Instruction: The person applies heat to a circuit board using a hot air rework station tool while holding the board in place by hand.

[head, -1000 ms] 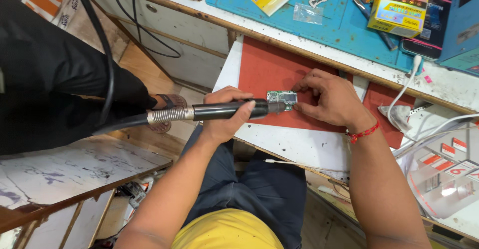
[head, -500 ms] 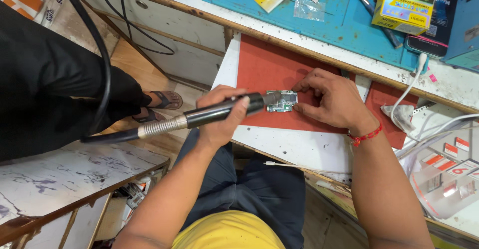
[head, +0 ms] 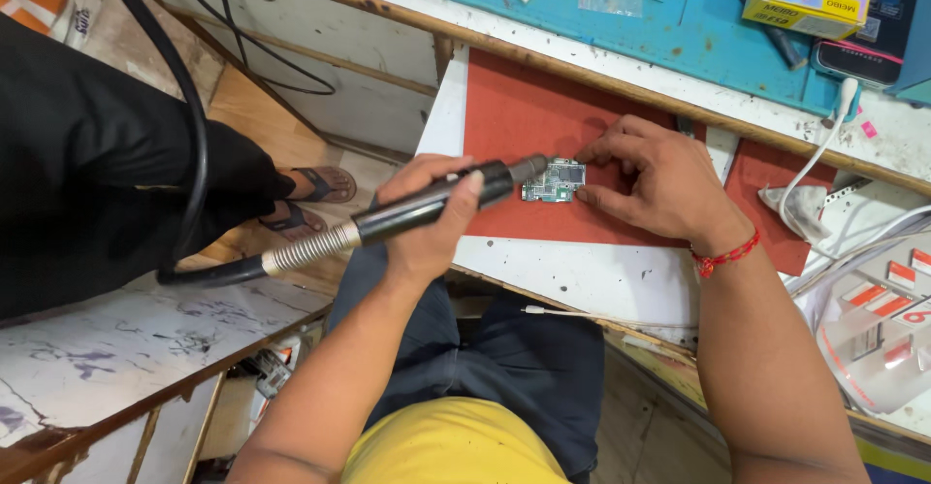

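Spilling past the frame, the blue rubber work mat [head: 679, 18] is cut off at top. Below it lies the red rectangular pad [head: 524, 115]. The left hand [head: 427, 217] is wrapped tight around a black hot-air handpiece [head: 436, 203] — its nozzle tip is hard to make out. The right hand [head: 650, 178] pins the small green circuit board [head: 555, 181] flat on the pad with its fingertips — partly covering one edge.

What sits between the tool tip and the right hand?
In the head view, only the small circuit board lies between tool and right hand, on the red mat.
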